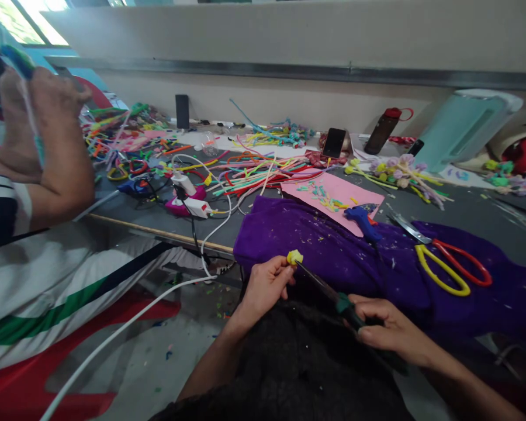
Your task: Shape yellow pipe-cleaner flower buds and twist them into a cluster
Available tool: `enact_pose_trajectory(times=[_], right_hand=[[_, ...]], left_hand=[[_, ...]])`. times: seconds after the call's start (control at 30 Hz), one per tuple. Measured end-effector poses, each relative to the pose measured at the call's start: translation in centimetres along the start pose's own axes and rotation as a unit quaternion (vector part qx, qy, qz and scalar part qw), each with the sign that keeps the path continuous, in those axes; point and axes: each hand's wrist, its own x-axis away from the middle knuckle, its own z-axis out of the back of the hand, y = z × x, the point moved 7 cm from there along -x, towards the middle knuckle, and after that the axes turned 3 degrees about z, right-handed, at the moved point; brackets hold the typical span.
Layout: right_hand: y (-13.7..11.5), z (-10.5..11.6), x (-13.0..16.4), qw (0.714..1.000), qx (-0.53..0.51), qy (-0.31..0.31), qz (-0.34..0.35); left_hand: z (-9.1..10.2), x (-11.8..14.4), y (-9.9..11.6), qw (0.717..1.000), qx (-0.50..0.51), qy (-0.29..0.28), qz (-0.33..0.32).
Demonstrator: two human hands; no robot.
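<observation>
My left hand (267, 285) pinches a small fuzzy yellow piece (295, 257) in front of the purple cloth, above my dark-clothed lap. Closed round a green and black handle, my right hand (383, 327) grips a tool with a long, thin, dark shaft (319, 282). The shaft's tip meets the yellow piece or lies right beside it; which of the two I cannot tell. Beyond my hands the purple cloth (272, 228) is spread on the table's edge, dotted with scraps. Scissors (429, 245) with one red and one yellow handle lie on it, beside a blue glue gun (363, 222).
A pink sheet (302, 190) carries small cut pieces. Pipe cleaners (263, 178) lie heaped behind, with a phone (334, 142) and dark bottle (382, 133). A white cable (158, 304) hangs at left from the power strip (193, 206). Another person's arm (63, 146) is raised there.
</observation>
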Motion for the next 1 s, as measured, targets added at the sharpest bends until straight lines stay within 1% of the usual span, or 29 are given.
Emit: enact_pose_trajectory(times=[0.1, 0.17, 0.27, 0.33, 0.47, 0.63, 0.7, 0.73, 0.8, 0.87, 0.93, 1.0], right_hand=[[0.5, -0.2, 0.0, 0.997, -0.075, -0.004, -0.019], [0.9, -0.3, 0.1, 0.991, -0.126, -0.005, -0.043], [1.7, -0.4, 0.3, 0.975, -0.2, -0.008, -0.096], [2.0, -0.6, 0.3, 0.963, -0.242, -0.011, -0.118], [2.5, -0.7, 0.3, 0.943, -0.303, -0.014, -0.135], [2.5, -1.0, 0.1, 0.931, -0.342, -0.038, -0.124], [2.2, -0.9, -0.1, 0.938, -0.323, -0.043, -0.117], [1.9, -0.8, -0.2, 0.948, -0.295, -0.042, -0.109], [0.9, -0.4, -0.2, 0.975, -0.206, -0.031, -0.078], [-0.2, -0.1, -0.1, 0.994, -0.105, -0.02, -0.034], [-1.0, 0.0, 0.2, 1.0, -0.022, -0.013, 0.002], [-1.4, 0.0, 0.7, 0.999, 0.036, -0.009, 0.026]], left_hand=[[0.2, 0.0, 0.0, 1.0, 0.002, 0.012, -0.001], [0.2, 0.0, 0.0, 1.0, -0.003, 0.023, -0.002], [0.2, 0.1, 0.0, 0.999, -0.021, 0.034, -0.011], [0.1, 0.1, 0.1, 0.998, -0.037, 0.04, -0.017], [0.1, 0.2, 0.3, 0.996, -0.063, 0.053, -0.023], [0.1, 0.1, 0.2, 0.997, -0.06, 0.056, -0.013], [0.1, 0.0, 0.0, 0.997, -0.054, 0.053, -0.01], [0.1, -0.1, -0.1, 0.998, -0.047, 0.05, -0.009], [0.1, -0.2, -0.5, 0.999, -0.023, 0.039, -0.005], [0.2, -0.4, -1.0, 0.999, 0.015, 0.028, 0.005], [0.3, -0.5, -1.4, 0.998, 0.058, 0.018, 0.019], [0.3, -0.6, -1.7, 0.994, 0.102, 0.001, 0.032]])
